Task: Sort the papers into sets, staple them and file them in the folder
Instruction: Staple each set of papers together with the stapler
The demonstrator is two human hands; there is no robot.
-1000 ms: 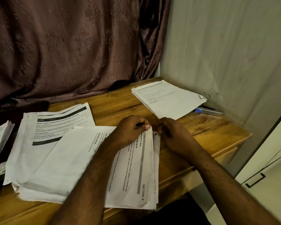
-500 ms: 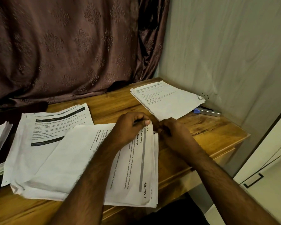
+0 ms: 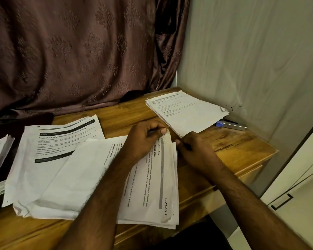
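A set of printed papers (image 3: 152, 186) lies near the front edge of the wooden desk (image 3: 233, 147), turned sideways so that its heading "SECTION 1" runs along its right side. The left hand (image 3: 145, 139) rests on the far corner of this set, its fingers (image 3: 163, 131) curled and pinching the top sheet's corner against the thumb. The right hand (image 3: 193, 150) sits just beside it at the same corner, fingers bent inward and touching the edges of the sheets; whether it truly grips them cannot be told. Under and to the left of the set spreads a loose pile of sheets (image 3: 49, 154). A further stack (image 3: 186, 112) lies at the far right of the desk, and a stapler (image 3: 231, 125) shows just beside it, near the wall (image 3: 251, 51). A brown patterned curtain (image 3: 70, 51) hangs behind.
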